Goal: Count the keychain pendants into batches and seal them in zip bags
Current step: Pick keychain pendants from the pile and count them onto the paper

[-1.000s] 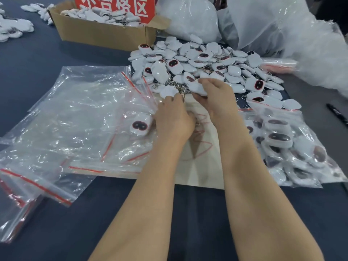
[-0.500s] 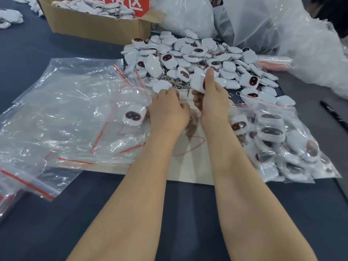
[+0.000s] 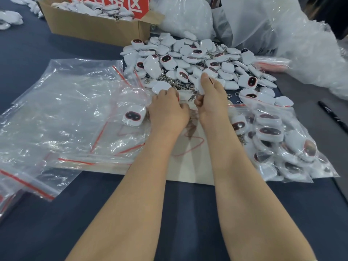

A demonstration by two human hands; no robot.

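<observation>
Now both hands at the near edge of the pendant pile [image 3: 197,59] on the counter [image 3: 188,213]. Right hand [image 3: 211,102] with fingers [image 3: 205,78] pinching one white pendant [image 3: 200,87], thumb on top. Left hand [image 3: 168,112] curled, knuckles up, touching another pendant [image 3: 160,87]; grip not clear. Empty zip bags [image 3: 66,113] on the left, one pendant on them. Filled bag [image 3: 278,142] on the right. Cardboard box [image 3: 94,25] behind.
</observation>
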